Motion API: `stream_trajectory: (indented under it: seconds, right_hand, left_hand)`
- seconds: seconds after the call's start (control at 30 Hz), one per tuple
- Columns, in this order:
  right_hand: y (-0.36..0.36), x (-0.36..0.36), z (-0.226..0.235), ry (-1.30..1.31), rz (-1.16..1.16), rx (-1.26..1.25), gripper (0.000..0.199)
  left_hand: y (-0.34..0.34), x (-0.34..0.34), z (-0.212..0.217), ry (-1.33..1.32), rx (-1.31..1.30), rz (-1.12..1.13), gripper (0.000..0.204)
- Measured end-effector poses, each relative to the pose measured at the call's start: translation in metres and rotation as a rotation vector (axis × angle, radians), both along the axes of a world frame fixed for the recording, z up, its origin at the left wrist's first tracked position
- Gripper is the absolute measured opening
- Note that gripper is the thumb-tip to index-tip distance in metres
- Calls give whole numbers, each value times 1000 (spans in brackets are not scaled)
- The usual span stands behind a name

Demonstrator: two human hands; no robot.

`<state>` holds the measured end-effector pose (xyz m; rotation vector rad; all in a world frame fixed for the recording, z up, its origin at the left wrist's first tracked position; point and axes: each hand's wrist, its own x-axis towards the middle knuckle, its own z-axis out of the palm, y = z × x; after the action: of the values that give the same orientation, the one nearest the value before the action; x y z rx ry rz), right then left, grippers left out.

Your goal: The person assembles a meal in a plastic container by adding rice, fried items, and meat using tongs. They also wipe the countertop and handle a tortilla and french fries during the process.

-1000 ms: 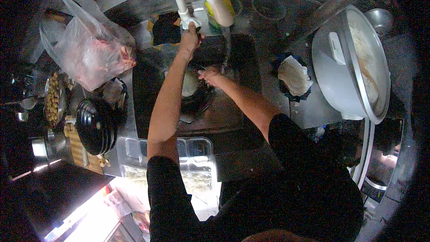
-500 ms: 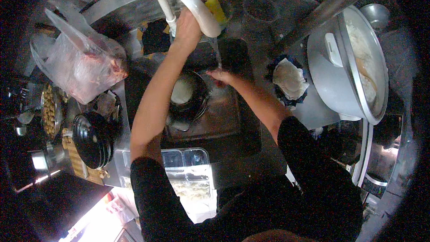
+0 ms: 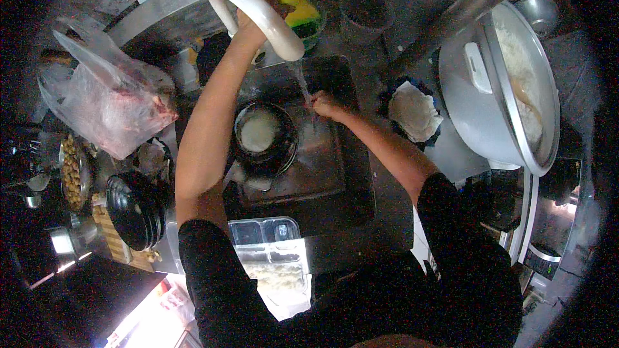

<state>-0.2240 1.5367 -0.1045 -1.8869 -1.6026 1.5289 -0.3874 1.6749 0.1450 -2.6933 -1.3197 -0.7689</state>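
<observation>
Two hands at sink (image 3: 348,174): we see left hand (image 3: 253,20) clamped on white faucet (image 3: 258,9), right hand (image 3: 327,104) loosely curled under stream, beside dark bowl (image 3: 264,138). Risk we judge: splash onto table if faucet swings.

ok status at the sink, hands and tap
Left hand up on white tap. Right hand under the water stream. Dark pot in sink, beside stream.

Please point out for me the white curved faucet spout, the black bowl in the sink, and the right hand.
white faucet spout (image 3: 261,16): head view, middle of its curved tube.
black bowl (image 3: 264,138): head view, on its dark rim.
right hand (image 3: 327,106): head view, back of the hand, under the water stream.
</observation>
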Motion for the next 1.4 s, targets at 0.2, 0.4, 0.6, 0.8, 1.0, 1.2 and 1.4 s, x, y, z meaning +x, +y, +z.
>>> stream_trajectory:
  seconds: [0.2, 0.4, 0.6, 0.8, 1.0, 1.2, 1.4]
  right_hand:
    - [1, -24, 51, 699, -407, 83, 18]
    - [10, -4, 148, 403, -483, 747, 23]
    - [74, 46, 176, 751, -303, 622, 43]
    - [69, 45, 213, 1181, -331, 174, 52]
    - [28, 21, 215, 1275, -484, 167, 40]
    - [2, -24, 155, 1134, -329, -424, 28]
    - [-28, -35, 58, 931, -452, -418, 23]
  left_hand:
    - [-3, -6, -2, 31, 18, 10, 35]
    - [-5, -12, 11, 27, 25, 12, 37]
    - [-21, -11, 49, -101, -88, -172, 42]
    - [-23, -5, 55, -302, -187, -326, 44]
    - [-34, 0, 47, -517, -189, -545, 45]
    - [48, -75, -11, -149, -176, -80, 37]
    - [-49, -11, -1, -538, 151, 125, 27]
